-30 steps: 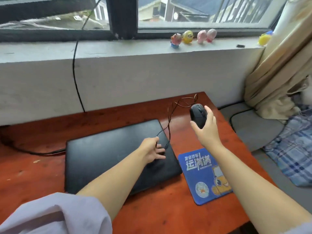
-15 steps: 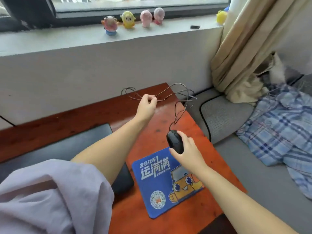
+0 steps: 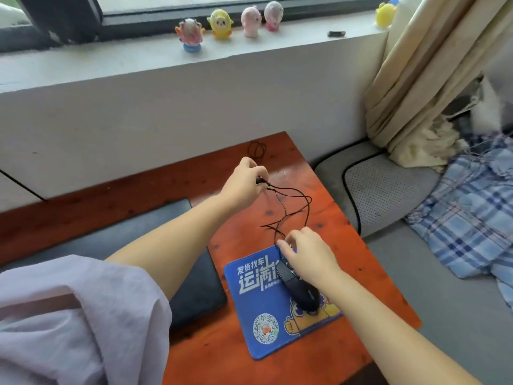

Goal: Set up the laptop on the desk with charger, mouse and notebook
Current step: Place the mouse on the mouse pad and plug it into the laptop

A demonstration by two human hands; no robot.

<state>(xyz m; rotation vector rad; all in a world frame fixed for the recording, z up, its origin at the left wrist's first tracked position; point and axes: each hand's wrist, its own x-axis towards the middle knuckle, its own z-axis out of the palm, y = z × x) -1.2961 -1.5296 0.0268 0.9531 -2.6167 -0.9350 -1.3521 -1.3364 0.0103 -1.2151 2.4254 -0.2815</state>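
The black mouse (image 3: pixel 301 291) lies on the blue mouse pad (image 3: pixel 266 307), its rear half showing and its front end covered by the right hand (image 3: pixel 309 258). That hand rests over the front of the mouse with fingers curled downward; whether they press the mouse or pinch the cable (image 3: pixel 291 207) there cannot be told, as the fingertips hide the spot. The thin black cable rises from under those fingers, loops loosely over the desk (image 3: pixel 341 245) beyond the right hand, and runs to the left hand (image 3: pixel 245 182), which is closed with thumb and fingers pinched on the cable near its end. Whatever plug sits inside that pinch is too small and dark to make out. A further small coil of cable lies on the desk just beyond the left hand, near the wall.

Beneath the left forearm lies the closed black laptop (image 3: pixel 191 284), much of it covered by the arm and a pale lilac sleeve (image 3: pixel 80 320), its left part cut off by the frame edge. The pad's printed text is partly hidden by the right hand and mouse.

Well beyond both hands, small toy figures (image 3: pixel 222 25) stand on the window sill (image 3: pixel 111 59). Right of the right hand, off the desk, a curtain (image 3: pixel 422 79) hangs over a grey cushion (image 3: pixel 388 190) and a checked blue cloth (image 3: pixel 477 218)
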